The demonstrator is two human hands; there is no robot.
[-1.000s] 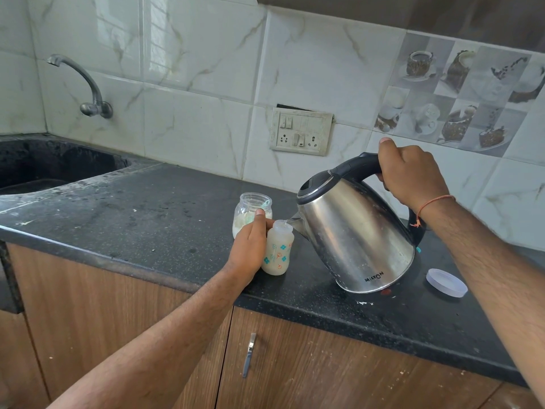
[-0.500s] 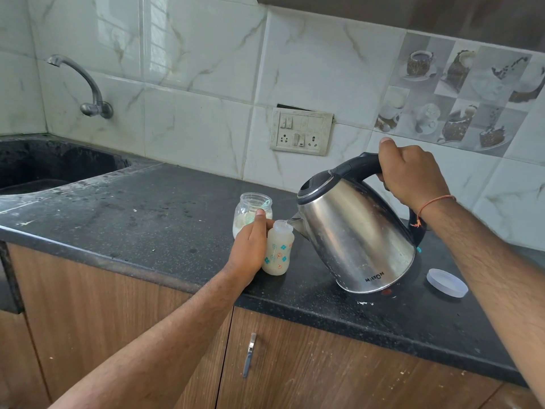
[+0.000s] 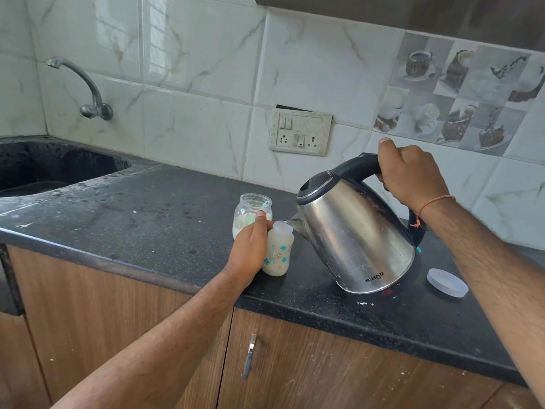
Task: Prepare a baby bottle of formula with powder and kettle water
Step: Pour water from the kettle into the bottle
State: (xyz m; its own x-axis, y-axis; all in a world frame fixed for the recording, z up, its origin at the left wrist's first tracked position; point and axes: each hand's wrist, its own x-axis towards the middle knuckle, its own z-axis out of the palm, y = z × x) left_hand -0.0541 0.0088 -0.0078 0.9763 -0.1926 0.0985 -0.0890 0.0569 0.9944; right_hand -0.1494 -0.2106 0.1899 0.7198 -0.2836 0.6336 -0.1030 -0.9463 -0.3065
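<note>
tilted kettle [image 3: 358,240] spout over bottle [image 3: 278,250]

The kettle [image 3: 354,240] is shiny silver steel with a black lid, a black handle and small black lettering near its base. The baby bottle [image 3: 278,252] is milky cream, printed with teal and orange flowers. The jar [image 3: 252,212] is clear glass with pale cream powder inside. A round lid [image 3: 447,282] is white. The counter [image 3: 147,219] is black, flecked with pale specks. The cabinet doors [image 3: 339,367] are brown woodgrain. The wall tiles [image 3: 191,69] are white with grey-gold marble veins.
</note>
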